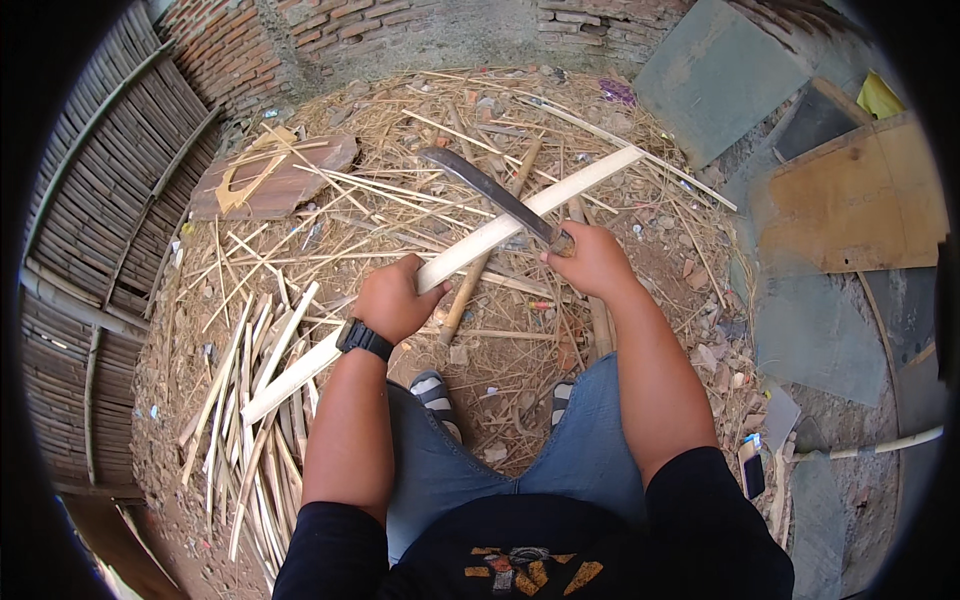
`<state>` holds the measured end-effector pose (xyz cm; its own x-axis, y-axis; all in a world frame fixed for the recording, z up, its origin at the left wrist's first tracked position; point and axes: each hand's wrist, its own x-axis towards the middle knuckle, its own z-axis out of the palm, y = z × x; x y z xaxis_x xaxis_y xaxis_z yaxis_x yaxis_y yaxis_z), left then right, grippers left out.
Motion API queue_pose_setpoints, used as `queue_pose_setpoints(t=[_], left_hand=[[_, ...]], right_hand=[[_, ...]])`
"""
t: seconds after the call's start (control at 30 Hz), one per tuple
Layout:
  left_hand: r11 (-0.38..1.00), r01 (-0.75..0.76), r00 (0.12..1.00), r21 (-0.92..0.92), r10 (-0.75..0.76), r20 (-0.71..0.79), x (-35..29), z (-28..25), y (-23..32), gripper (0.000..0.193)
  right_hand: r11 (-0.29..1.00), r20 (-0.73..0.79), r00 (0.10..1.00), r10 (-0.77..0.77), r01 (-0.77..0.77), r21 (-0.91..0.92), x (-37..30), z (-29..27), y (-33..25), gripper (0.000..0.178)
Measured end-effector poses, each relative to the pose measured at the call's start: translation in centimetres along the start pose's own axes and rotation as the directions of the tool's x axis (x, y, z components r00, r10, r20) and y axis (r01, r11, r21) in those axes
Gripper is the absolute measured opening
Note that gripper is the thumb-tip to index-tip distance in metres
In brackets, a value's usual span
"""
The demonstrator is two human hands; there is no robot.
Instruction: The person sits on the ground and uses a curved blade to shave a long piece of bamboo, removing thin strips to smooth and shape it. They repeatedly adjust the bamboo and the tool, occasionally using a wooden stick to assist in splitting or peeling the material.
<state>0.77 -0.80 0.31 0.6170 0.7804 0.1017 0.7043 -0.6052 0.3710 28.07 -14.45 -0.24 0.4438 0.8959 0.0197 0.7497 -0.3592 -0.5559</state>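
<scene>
A long pale bamboo slat [573, 198] slants across the middle, its lower end at the left and its upper end at the far right. My left hand [395, 298], with a black watch [365, 339] on its wrist, is wrapped round the slat near its middle. In my right hand [592, 262] is the handle of a machete [487, 187]. Its dark blade points up and left and crosses over the slat; whether the blade touches it I cannot tell. Beneath lies a round bamboo pole [465, 297] on the ground.
A heap of split strips [262, 440] lies at my left. Thin sticks and straw litter the ground. A brown board [320, 170] lies at the far left, near a bamboo fence [95, 180]. Grey sheets [722, 80] and a tan panel [850, 200] stand at right; a brick wall [400, 35] rises behind.
</scene>
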Motion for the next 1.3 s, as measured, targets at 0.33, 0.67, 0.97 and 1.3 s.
queue_pose_setpoints(t=[0.33,0.67,0.97,1.3], left_hand=[[0.999,-0.04,0.997,-0.026,0.038,-0.068,-0.3,-0.3,-0.3,0.043],[0.999,-0.037,0.995,-0.011,0.036,-0.088,-0.2,-0.7,0.0,0.042],[0.997,-0.058,0.992,-0.06,0.05,-0.12,0.0,-0.3,-0.2,0.041],[0.998,-0.048,0.994,-0.048,0.043,-0.101,0.1,-0.2,-0.4,0.041]], right_hand=[[0.998,0.079,0.994,-0.07,0.069,0.011,-0.4,0.7,-1.3,0.042],[0.995,0.073,0.997,0.025,-0.032,0.095,-1.2,-0.2,-2.5,0.041],[0.994,-0.003,0.994,-0.106,0.106,0.04,-0.1,0.9,0.0,0.041],[0.996,-0.022,0.996,-0.084,0.085,0.042,-0.2,1.0,0.4,0.039]])
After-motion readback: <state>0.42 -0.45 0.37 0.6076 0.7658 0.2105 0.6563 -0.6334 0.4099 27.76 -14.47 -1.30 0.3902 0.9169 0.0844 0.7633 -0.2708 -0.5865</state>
